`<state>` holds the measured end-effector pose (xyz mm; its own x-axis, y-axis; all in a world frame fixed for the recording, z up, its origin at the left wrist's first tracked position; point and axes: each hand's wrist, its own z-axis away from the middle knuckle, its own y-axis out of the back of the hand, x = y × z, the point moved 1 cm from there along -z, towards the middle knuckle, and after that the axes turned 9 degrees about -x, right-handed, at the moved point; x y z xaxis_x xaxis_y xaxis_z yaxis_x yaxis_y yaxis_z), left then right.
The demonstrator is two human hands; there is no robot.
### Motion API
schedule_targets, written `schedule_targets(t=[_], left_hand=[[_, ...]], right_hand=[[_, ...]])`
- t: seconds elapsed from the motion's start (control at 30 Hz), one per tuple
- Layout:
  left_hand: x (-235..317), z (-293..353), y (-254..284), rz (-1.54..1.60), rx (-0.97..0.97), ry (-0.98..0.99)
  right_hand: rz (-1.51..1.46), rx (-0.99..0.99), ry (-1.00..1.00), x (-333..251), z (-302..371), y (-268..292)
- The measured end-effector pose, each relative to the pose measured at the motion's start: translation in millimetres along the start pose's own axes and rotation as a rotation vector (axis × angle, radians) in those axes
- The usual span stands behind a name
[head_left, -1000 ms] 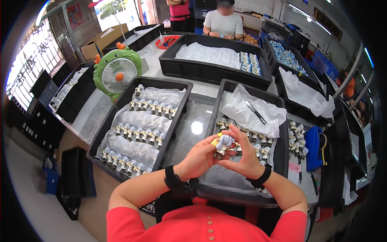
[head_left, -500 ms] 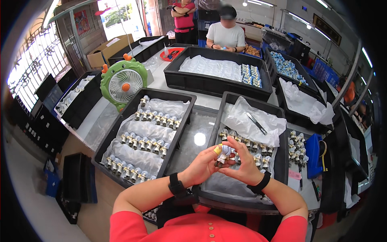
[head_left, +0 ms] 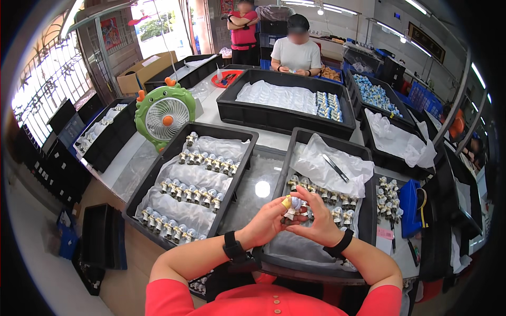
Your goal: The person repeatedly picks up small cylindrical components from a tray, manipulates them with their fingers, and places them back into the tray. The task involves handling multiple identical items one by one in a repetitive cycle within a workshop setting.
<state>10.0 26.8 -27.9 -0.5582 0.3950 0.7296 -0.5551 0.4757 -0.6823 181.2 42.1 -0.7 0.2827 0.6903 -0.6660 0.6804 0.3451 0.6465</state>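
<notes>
Over the near edge of the right-hand black tray [head_left: 287, 152], a small figurine [head_left: 293, 209] with a pale blue-grey head and white body is held between both hands. My left hand [head_left: 263, 224] pinches it from the left, a yellow part showing by the thumb. From the other side my right hand [head_left: 322, 225] curls its fingers and thumb around it; its lower end is partly hidden. Similar figurines [head_left: 337, 197] lie in rows in that tray, beneath crumpled white sheeting [head_left: 321, 158] with a pen-like tool [head_left: 335, 168] on top.
Left of me, another black tray [head_left: 247, 158] holds rows of figurines [head_left: 176, 229] on white sheeting. Beyond it stands a green fan [head_left: 167, 120]. At right are loose figurines [head_left: 388, 197] and a blue bin [head_left: 412, 208]. Across the table a person [head_left: 296, 50] sits behind a large tray [head_left: 284, 117].
Both hands keep hold of the figurine, which looks slightly lower and turned a little. The whole view has shifted slightly. The seated person's hands have moved apart.
</notes>
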Motion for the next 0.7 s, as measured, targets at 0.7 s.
schedule_targets(t=[0.7], left_hand=[[0.2, 0.2, -0.1, 0.01, 0.005, 0.002]], right_hand=[[0.035, -0.013, 0.008, 1.1, 0.6, 0.7]])
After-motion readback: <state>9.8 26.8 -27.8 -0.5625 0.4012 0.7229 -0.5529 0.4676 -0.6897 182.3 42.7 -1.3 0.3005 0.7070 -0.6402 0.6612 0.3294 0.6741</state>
